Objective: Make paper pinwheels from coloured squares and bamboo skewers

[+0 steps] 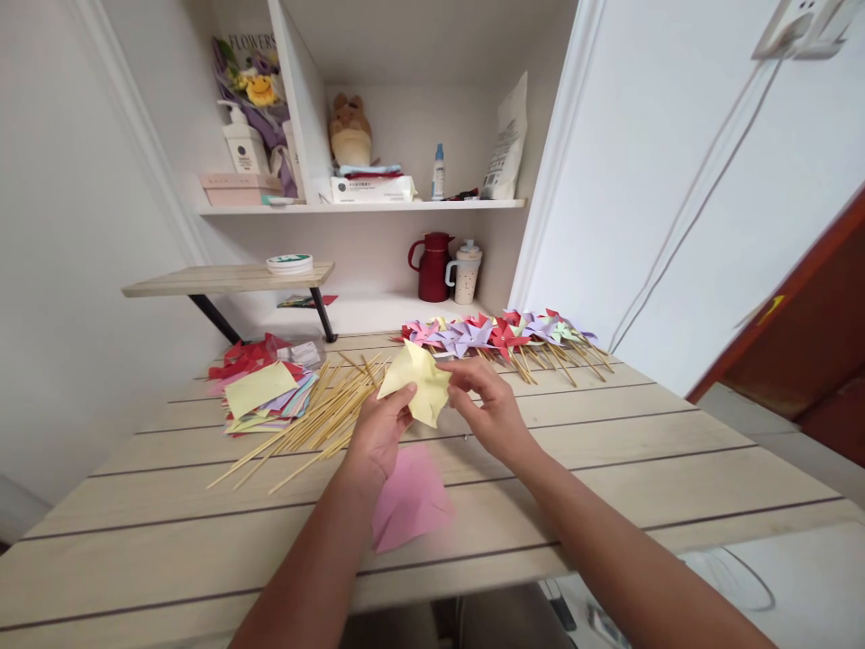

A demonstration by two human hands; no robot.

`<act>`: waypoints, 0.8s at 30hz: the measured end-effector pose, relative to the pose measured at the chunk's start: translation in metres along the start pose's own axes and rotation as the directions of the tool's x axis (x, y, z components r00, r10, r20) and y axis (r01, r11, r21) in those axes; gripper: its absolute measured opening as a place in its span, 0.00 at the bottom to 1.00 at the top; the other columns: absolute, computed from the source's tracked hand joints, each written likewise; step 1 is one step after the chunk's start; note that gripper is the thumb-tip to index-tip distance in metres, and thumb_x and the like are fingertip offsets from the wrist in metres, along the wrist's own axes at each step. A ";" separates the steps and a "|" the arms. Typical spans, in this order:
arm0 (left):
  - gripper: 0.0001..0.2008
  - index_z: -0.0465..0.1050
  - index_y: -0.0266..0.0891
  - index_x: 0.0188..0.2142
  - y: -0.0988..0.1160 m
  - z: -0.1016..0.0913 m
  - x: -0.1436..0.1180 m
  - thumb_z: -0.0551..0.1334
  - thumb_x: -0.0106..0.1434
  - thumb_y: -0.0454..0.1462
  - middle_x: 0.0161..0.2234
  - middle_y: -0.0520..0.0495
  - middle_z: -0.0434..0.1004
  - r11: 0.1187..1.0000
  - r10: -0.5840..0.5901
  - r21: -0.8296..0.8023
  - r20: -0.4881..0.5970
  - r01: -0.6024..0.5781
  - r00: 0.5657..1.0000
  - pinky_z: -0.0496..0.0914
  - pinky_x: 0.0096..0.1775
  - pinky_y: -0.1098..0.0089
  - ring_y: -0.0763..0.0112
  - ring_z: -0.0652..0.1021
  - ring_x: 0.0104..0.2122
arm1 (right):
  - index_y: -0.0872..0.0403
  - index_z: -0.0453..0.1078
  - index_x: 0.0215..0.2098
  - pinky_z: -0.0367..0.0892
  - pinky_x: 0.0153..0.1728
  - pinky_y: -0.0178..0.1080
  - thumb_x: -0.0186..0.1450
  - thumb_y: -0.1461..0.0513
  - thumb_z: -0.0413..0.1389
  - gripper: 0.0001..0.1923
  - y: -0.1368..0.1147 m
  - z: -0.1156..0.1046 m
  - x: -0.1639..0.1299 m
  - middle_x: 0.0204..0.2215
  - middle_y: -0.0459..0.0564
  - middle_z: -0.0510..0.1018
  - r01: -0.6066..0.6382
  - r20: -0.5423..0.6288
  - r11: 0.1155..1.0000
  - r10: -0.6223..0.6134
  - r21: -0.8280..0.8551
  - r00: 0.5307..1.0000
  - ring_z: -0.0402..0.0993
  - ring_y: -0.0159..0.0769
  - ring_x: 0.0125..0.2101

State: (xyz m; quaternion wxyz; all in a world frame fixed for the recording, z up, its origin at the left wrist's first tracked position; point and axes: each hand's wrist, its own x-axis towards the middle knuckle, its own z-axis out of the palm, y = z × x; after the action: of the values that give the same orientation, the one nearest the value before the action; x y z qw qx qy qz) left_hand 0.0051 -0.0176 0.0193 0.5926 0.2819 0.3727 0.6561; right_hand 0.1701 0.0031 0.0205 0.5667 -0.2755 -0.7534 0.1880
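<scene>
A pale yellow pinwheel paper (pixel 417 379), its corners flaring outward, is held up above the table. My left hand (pixel 380 431) grips its lower left side, thumb on the front face. At its right edge, my right hand (pixel 487 402) is closed in a pinch, with the fingertips at a corner of the paper. A pink paper sheet (pixel 411 501) with cuts lies flat on the table beneath my hands. Thin wooden sticks (pixel 317 419) are heaped just left of my left hand.
Finished pinwheels (pixel 504 335) on sticks lie in a row at the back right. A stack of coloured paper sheets (pixel 260 392) and a clear plastic box (pixel 304 353) sit at the left by a small raised shelf (pixel 230 278). Behind stand a red jug (pixel 433 267) and a cup (pixel 466 272).
</scene>
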 end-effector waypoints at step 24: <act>0.14 0.78 0.36 0.43 0.003 0.000 0.001 0.68 0.57 0.26 0.40 0.41 0.83 0.987 -0.085 -0.140 -0.009 0.083 0.996 0.77 0.36 0.70 0.67 0.82 0.34 | 0.47 0.77 0.45 0.68 0.33 0.41 0.68 0.60 0.58 0.09 0.000 0.003 -0.001 0.29 0.47 0.74 0.069 0.160 0.997 -0.064 -0.024 0.985 0.71 0.36 0.31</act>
State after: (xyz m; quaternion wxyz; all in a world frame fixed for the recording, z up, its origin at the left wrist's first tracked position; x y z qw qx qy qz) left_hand 0.0032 -0.0163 0.0217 0.6351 0.2189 0.3417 0.6572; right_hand 0.1674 0.0025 0.0193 0.5067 -0.2429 -0.8076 0.1792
